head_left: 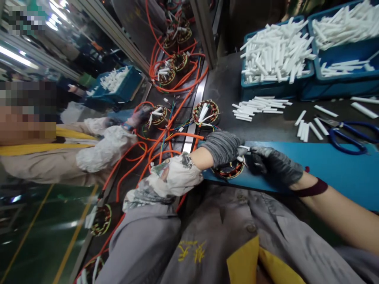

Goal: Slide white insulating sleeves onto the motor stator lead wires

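Note:
A round motor stator (229, 170) with copper windings lies on the blue mat (334, 165) in front of me. My left hand (222, 146), in a grey glove, rests over the stator's top and pinches a short white sleeve tube (245, 148) and thin wire ends. My right hand (274, 165), in a dark grey glove, holds the same tube and wires from the right side. Both hands meet just above the stator's edge.
Two blue bins (275, 88) of white tubes stand at the back right, loose tubes (257, 107) and blue scissors (346, 134) before them. More stators (205, 112) with orange cables (177, 90) run along the line at left, where a co-worker's gloved hand (139, 116) works.

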A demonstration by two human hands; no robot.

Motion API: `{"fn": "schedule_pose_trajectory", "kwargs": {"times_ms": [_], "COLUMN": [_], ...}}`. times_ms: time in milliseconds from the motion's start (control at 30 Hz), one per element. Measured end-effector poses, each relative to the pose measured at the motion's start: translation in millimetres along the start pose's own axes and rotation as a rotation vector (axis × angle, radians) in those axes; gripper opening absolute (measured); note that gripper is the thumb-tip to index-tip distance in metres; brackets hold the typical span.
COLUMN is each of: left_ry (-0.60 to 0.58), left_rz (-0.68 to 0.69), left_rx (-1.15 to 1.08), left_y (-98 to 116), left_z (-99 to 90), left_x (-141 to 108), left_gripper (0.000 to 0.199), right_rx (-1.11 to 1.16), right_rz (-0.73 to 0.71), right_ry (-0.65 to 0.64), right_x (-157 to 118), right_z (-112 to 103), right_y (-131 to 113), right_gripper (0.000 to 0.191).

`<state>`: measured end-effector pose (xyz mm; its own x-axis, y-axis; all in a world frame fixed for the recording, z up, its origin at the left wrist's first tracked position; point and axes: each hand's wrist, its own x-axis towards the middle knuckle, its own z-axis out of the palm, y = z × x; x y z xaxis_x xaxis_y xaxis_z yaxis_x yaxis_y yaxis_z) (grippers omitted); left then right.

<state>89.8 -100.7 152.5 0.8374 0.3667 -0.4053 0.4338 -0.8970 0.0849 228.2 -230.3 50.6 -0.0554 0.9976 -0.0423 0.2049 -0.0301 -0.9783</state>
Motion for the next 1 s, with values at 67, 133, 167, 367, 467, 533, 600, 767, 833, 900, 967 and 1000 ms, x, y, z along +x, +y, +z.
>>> {"fn": "schedule_pose_trajectory", "kwargs": {"times_ms": [67, 133, 167, 367, 467, 533, 600, 767, 833, 900, 967, 1000], "left_ry": [-0.029, 0.039, 0.072, 0.124, 0.179, 0.195, 0.200, 0.213, 0.239, 0.256, 0.267, 0.271], "left_rz": [0.020, 0.020, 0.014, -0.017, -0.019, -0.008, -0.008, -0.013, 0.015, 0.046, 0.059, 0.063], "left_rx": [0.089, 0.112, 0.098, -0.082, -0.140, -0.193, -0.242, -0.245, -0.224, -0.230, -0.252, -0.264], "left_y": [0, -6, -9, -20, -23, -26, -29, -30, -30, -30, -31, -32], "left_z": [-4.4, -4.8, -3.3, 13.1, 16.9, 18.4, 20.2, 26.9, 30.0, 33.2, 36.5, 38.2], "left_x": [-6, -17, -23, -38, -37, -38, -39, -43, -45, -46, -47, -48], "left_gripper": [0.035, 0.033, 0.033, 0.034, 0.035, 0.036, 0.036, 0.038, 0.038, 0.037, 0.036, 0.036], "right_rx": [0.116, 0.056, 0.009, -0.052, -0.100, -0.154, -0.222, -0.322, -0.382, -0.453, -0.500, -0.495], "right_rz": [0.091, 0.116, 0.091, -0.222, -0.287, -0.300, -0.304, -0.221, -0.155, -0.124, -0.117, -0.115], "right_ry": [0.014, 0.029, 0.039, -0.163, -0.275, -0.286, -0.269, -0.288, -0.301, -0.282, -0.261, -0.265], "right_x": [-7, -12, -13, 4, 18, 26, 34, 53, 60, 65, 67, 66], "right_z": [-2, -8, -11, -29, -37, -41, -44, -42, -35, -28, -24, -25], "right_y": [-3, -4, -2, 19, 24, 25, 24, 6, -3, -10, -11, -9], "right_gripper": [0.064, 0.056, 0.051, 0.054, 0.058, 0.058, 0.057, 0.061, 0.061, 0.062, 0.062, 0.060]}}
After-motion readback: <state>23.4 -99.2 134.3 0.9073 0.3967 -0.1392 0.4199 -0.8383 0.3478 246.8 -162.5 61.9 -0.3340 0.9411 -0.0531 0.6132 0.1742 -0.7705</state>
